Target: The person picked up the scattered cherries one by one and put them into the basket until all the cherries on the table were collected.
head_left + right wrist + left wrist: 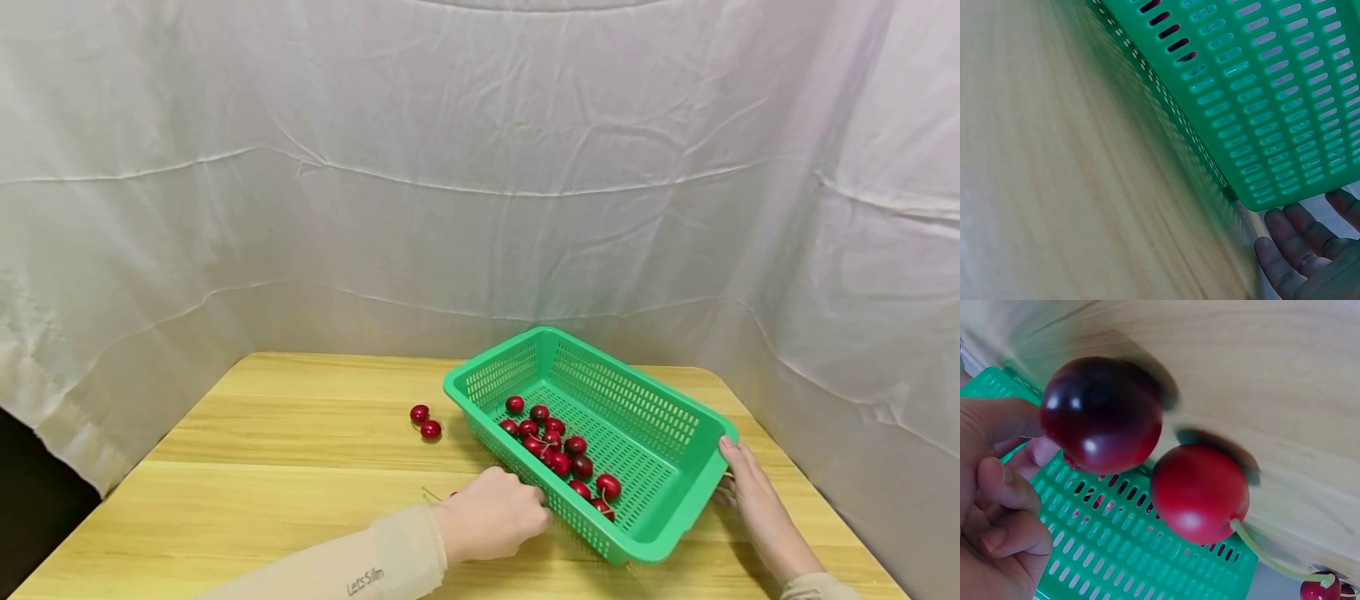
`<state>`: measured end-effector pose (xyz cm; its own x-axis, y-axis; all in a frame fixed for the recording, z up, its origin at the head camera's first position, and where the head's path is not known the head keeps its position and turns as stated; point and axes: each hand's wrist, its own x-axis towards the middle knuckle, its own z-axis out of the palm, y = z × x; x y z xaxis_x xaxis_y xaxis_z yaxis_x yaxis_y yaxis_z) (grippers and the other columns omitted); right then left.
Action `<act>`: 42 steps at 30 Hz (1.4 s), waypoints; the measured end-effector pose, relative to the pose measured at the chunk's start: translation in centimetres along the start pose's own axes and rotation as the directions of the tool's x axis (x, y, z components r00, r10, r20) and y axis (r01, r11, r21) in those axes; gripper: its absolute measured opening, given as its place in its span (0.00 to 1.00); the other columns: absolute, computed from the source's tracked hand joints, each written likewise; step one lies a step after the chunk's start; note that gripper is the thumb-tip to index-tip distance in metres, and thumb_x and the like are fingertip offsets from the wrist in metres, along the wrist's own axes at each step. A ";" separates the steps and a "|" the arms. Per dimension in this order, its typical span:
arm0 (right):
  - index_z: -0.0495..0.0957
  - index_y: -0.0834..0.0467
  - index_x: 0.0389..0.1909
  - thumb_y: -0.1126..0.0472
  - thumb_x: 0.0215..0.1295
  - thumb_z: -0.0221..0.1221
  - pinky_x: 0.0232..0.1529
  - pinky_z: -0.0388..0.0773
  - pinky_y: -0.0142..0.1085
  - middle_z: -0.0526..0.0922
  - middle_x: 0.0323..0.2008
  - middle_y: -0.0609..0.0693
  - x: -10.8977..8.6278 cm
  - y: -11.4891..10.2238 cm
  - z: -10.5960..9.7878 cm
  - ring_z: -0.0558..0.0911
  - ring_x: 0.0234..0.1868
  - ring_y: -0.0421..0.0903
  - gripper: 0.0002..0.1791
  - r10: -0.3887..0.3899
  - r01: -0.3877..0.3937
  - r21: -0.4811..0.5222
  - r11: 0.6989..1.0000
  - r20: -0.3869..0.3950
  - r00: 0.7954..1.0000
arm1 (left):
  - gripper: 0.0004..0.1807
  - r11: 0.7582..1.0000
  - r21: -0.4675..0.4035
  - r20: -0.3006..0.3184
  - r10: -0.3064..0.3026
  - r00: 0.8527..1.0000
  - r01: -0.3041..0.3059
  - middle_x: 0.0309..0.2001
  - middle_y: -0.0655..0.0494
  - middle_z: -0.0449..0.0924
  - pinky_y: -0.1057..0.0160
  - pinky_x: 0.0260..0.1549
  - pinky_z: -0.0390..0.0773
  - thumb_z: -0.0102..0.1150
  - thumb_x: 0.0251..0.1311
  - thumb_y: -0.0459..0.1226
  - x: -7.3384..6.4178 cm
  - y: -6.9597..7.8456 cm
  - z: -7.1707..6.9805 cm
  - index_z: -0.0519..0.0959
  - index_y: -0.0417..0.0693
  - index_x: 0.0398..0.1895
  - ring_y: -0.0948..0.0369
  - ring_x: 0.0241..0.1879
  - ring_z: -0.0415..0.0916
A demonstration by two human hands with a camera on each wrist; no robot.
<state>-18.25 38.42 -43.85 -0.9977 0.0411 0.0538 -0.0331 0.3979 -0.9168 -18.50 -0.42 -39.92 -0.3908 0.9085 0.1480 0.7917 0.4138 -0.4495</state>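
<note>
A green slotted plastic basket [652, 500] holds several red cherries [558, 463] gathered along its left side. My right hand [761, 504] grips the basket's right end, thumb on the rim; its fingers [1291, 237] show below the corner in the right wrist view. My left hand [495, 512] is beside the basket's near-left wall with fingers curled. The left wrist view shows a dark cherry [1100, 415] hiding some of its fingertips, so whether they hold anything is unclear. Next to that is a bright red cherry [1200, 494] with a stem, on the table.
Two loose cherries [425, 422] lie on the wooden table [300, 442] left of the basket. A pale cloth [480, 208] hangs behind the table and along both sides. A dark gap [37, 500] shows at the lower left.
</note>
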 end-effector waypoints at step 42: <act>0.44 0.69 0.83 0.39 0.88 0.26 0.52 0.77 0.19 0.72 0.66 0.50 0.0 0.0 0.1 0.76 0.53 0.17 0.41 -0.008 0.008 -0.005 1.000 0.004 1.000 | 0.15 0.974 -0.225 -0.229 -0.014 0.973 -0.039 0.18 0.70 0.57 0.74 0.18 0.38 0.68 0.55 0.34 -1.9 -2.9 -4.2 0.70 0.59 0.24 0.72 0.18 0.45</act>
<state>-18.24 38.34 -43.88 -0.9977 0.0341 0.0592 -0.0405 0.4030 -0.9143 -18.15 -3.08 -35.21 -0.2835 0.8920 0.3521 0.8918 0.3802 -0.2453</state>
